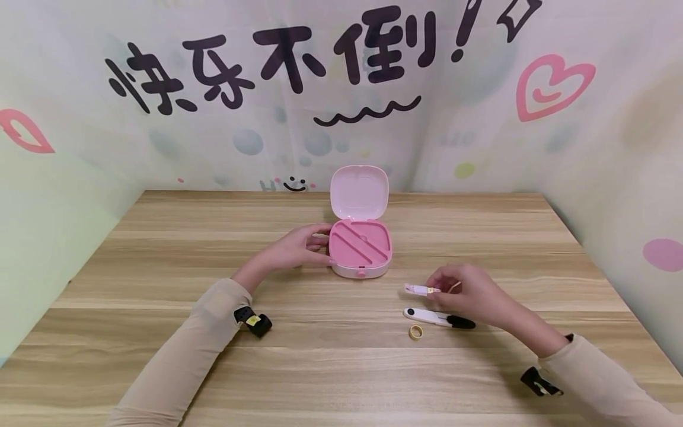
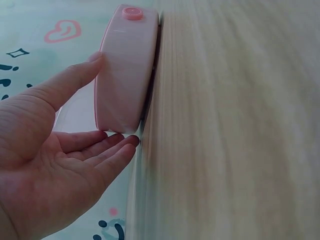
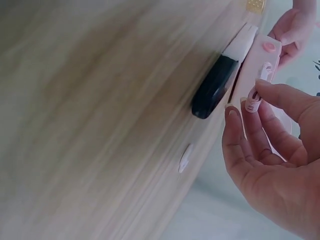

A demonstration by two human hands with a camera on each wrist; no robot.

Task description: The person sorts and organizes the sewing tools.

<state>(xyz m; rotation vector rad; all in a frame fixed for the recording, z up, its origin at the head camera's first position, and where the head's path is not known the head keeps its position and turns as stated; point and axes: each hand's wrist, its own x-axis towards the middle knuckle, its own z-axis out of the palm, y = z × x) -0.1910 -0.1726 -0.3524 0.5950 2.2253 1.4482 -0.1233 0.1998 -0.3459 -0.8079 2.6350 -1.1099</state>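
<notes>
Pinching one small white-and-pink item [image 1: 418,289], my right hand [image 1: 465,295]: near the white-and-black tool [image 1: 437,318], a gap of bench [image 1: 320,367] from the open pink case [image 1: 360,244]. My left hand [image 1: 300,246]: thumb and fingers wide apart, touching its left edge.

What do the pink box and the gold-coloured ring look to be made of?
Pink box: probably hard moulded plastic, smooth and mildly glossy, judging by its rounded walls and faint highlights.

Gold-coloured ring: likely shiny metal, though metallic-coated plastic is possible; its yellow sheen doesn't settle which.
</notes>
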